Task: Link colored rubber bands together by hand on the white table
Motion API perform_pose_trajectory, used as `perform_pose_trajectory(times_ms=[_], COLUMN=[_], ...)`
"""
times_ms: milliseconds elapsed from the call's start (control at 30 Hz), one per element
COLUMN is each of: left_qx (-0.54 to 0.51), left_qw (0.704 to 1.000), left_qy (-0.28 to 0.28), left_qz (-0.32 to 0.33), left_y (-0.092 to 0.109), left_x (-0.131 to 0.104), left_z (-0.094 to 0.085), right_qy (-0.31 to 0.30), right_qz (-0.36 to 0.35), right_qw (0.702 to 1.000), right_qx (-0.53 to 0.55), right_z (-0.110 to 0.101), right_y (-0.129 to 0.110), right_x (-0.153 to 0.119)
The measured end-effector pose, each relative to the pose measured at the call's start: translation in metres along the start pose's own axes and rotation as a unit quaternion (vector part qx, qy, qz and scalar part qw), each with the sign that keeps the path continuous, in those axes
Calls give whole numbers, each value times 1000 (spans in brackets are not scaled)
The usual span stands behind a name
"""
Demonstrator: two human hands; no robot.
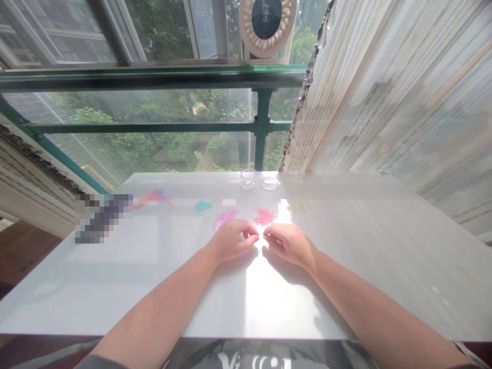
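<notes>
My left hand [235, 240] and my right hand [287, 243] meet near the middle of the table, fingertips pinched and almost touching. Whatever sits between them is too small and too washed out by sunlight to make out. Just beyond the fingers lies a pile of thin pink-red bands [264, 216]. A purple pile of bands [226, 217] is partly behind my left hand, with a teal pile [202, 206] further left. Faint yellow bands [300, 206] lie past my right hand. A mixed-colour heap [156, 196] rests at the far left.
The white table [165, 287] stands against a window with a green railing [154, 77]. A clear round container [248, 179] and a clear lid-like dish [269, 183] sit at its back edge. A blurred-out patch [103, 218] covers something on the left. Striped curtains [365, 92] hang right.
</notes>
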State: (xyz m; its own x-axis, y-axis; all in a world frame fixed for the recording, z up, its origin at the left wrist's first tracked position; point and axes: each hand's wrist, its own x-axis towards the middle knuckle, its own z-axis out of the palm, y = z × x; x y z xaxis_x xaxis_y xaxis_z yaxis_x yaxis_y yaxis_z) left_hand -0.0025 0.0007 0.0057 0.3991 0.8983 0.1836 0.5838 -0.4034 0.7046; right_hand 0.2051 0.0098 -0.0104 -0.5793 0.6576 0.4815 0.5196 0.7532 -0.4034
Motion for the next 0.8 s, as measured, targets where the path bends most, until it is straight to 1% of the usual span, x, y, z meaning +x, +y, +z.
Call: perform_pose_trajectory(times_ms=[100, 200, 300, 400, 533, 633, 800], left_qx=[-1, -1, 0, -4, -6, -5, -1], left_qw=[1000, 1000, 1000, 1000, 1000, 1000, 1000], left_qy=[3, 11, 13, 12, 17, 22, 30], left_qz=[-9, -16, -14, -8, -3, -5, -7], left_y=[-1, -2, -2, -1, -1, -1, -2], left_x=[0, 1, 1, 0, 0, -1, -1], left_z=[-3, -6, -7, -8, -9, -9, -9], right_qy=[27, 52, 65, 58, 43, 37, 31], right_qz=[38, 97, 148, 177, 199, 215, 267], right_qw=[999, 994, 986, 981, 978, 975, 963], right_qx=[-1, -20, -37, -49, -52, -30, 14], right_z=[-1, -3, -2, 2, 4, -1, -10], right_y=[3, 10, 18, 23, 23, 22, 26], right_x=[0, 2, 6, 10, 9, 6, 0])
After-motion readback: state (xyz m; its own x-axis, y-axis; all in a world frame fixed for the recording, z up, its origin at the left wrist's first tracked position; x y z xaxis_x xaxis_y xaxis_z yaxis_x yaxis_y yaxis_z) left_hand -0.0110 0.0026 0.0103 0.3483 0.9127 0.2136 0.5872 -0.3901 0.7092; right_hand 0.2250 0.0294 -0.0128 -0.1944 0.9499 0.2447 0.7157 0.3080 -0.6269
